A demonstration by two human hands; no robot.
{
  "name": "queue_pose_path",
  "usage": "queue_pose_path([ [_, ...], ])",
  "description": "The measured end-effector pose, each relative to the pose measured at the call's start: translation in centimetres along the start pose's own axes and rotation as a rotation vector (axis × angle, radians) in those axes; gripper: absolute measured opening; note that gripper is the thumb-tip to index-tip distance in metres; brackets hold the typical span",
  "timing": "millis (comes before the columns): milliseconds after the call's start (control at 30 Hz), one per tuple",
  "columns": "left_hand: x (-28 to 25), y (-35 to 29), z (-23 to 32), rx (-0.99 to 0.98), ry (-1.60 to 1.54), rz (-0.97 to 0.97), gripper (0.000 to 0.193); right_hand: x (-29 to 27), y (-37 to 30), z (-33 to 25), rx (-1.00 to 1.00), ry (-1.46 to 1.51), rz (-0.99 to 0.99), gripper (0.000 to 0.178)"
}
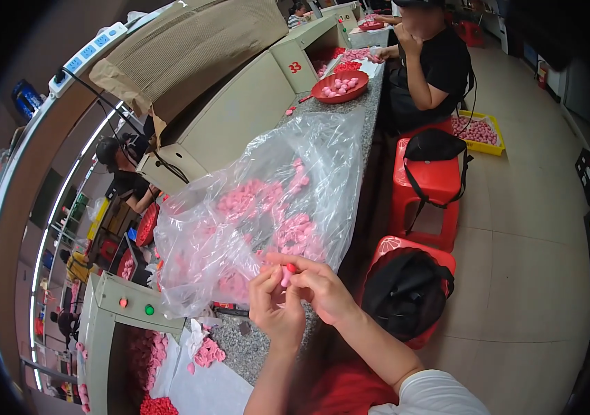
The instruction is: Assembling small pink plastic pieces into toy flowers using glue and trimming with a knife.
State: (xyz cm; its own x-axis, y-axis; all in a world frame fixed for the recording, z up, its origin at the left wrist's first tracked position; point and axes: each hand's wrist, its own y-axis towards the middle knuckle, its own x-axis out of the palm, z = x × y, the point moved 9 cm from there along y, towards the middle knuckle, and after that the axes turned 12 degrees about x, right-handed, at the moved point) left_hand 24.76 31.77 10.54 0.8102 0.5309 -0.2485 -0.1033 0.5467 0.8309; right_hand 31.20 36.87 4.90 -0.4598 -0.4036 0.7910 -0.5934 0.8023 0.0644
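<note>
In front of me, both hands are close together, fingertips pinching a small pink piece with a red tip (286, 278). My left hand (275, 315) has its thumb and fingers closed on one side of it. From the other side my right hand (324, 294) grips the same piece, its fingers hiding part of it. Just beyond them, a large clear plastic bag (333, 149) lies spread over the granite worktop (239, 339). Many pink pieces (298, 236) show in and through the plastic. A small pile of pink pieces (210, 353) rests near white paper (205, 384) at the lower left.
Beige machine housings (229, 128) line the worktop's left side, with cardboard (198, 55) on top. A red bowl (342, 98) of pink balls stands farther along, near a seated co-worker (433, 66). At right are red stools (433, 176), a black bag (405, 294) and a yellow crate (490, 148).
</note>
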Motion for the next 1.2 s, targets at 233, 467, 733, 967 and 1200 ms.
queue_pose_path([
  [233, 0.2, -0.1, -0.2, 0.003, 0.02, -0.004, 0.024, -0.1, 0.0, 0.0, 0.026, 0.018, 0.022, 0.046],
  [467, -0.1, 0.1, -0.7, -0.01, -0.007, 0.013, 0.025, 0.0, 0.4, 0.3, 0.008, -0.001, 0.035, 0.045],
  [733, 0.0, 0.3, -0.9, 0.005, -0.002, -0.003, 0.026, 0.0, 0.4, 0.1, -0.011, 0.005, 0.046, 0.045],
  [967, -1.3, -0.2, -0.6, 0.006, -0.082, 0.006, 0.028, 1.5, -0.6, -0.3, -0.059, -0.118, 0.045, 0.045],
  [1200, -8.7, -2.1, 1.4, -0.168, -0.239, 0.129, 0.029, 7.3, -2.0, 3.6, 0.009, -0.346, -0.117, 0.048],
])
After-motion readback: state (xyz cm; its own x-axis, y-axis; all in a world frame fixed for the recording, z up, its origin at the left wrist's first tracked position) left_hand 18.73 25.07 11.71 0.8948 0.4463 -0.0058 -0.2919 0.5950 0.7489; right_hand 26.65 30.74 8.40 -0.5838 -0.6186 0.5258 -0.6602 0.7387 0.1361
